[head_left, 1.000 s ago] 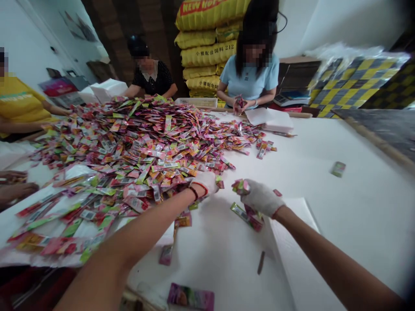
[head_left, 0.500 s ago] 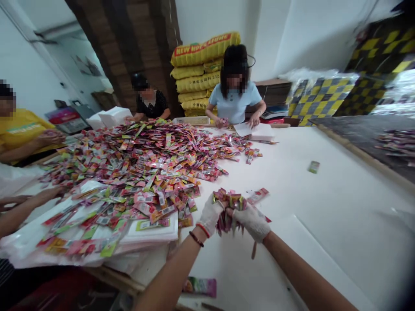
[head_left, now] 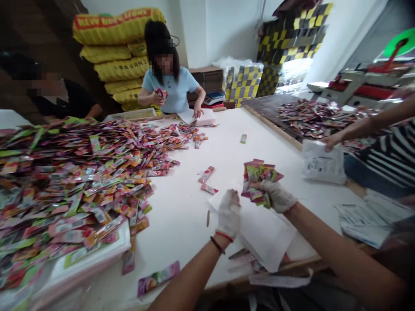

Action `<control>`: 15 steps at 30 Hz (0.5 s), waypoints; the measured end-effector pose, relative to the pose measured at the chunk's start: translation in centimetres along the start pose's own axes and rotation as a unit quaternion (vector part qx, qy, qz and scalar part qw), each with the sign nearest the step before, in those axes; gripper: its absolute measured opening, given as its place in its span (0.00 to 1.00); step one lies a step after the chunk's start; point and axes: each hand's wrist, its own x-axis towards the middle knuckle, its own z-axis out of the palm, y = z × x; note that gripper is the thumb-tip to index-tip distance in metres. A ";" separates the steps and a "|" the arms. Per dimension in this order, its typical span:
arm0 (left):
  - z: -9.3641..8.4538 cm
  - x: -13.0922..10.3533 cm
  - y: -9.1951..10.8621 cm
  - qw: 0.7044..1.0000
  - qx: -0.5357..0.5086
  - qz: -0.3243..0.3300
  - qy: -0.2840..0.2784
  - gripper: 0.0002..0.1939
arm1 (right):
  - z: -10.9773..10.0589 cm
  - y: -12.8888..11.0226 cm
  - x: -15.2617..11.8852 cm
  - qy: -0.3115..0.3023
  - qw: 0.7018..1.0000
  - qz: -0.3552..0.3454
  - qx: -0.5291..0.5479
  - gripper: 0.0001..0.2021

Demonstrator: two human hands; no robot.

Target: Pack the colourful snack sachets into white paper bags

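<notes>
My right hand (head_left: 277, 195), in a white glove with bare fingertips, is closed round a bunch of small pink and green packets (head_left: 257, 179) above the white table (head_left: 181, 203). To its left, my gloved left hand (head_left: 229, 211) has its fingers bent together at the upper edge of a white bag (head_left: 267, 235); what they pinch is too blurred to tell. The bag lies at the table's near edge. Two loose packets (head_left: 206, 174) lie beyond my left hand, and a larger purple packet (head_left: 158, 278) is near the front edge.
A big heap of packets (head_left: 97, 172) covers the left side. Across the table a person in light blue (head_left: 173, 93) holds packets and paper. At right, another person's hand (head_left: 332, 140) grips a filled white bag (head_left: 322, 162) near a dark table with more packets (head_left: 311, 114).
The view has swung right. My hands, together round the bunch before, are now apart; the bunch is in my right hand alone. The white bag and the person at right have come into view.
</notes>
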 end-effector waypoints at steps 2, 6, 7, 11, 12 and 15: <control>1.1 -1.7 -1.8 0.988 0.128 0.031 -0.074 0.32 | -1.7 -1.7 -0.1 0.034 0.999 -0.022 -0.011 0.16; -2.2 -2.1 -2.3 0.797 0.579 0.100 -0.137 0.43 | -2.1 -2.2 -0.5 0.037 0.997 0.003 -0.070 0.17; -3.7 -1.7 -1.8 0.760 0.634 0.090 -0.109 0.44 | -1.7 -1.7 -0.6 0.018 0.996 0.009 -0.089 0.19; -7.6 -0.7 0.1 0.712 0.696 0.059 -0.071 0.30 | 0.4 1.3 -0.6 -0.082 0.987 0.012 -0.140 0.34; -7.8 -0.7 0.2 0.718 0.690 0.045 -0.080 0.25 | 1.1 2.1 -0.4 -0.094 0.984 0.015 -0.148 0.36; -7.0 -0.6 -0.7 0.746 0.663 -0.034 -0.047 0.18 | 2.9 4.5 0.6 -0.099 0.977 0.012 -0.191 0.31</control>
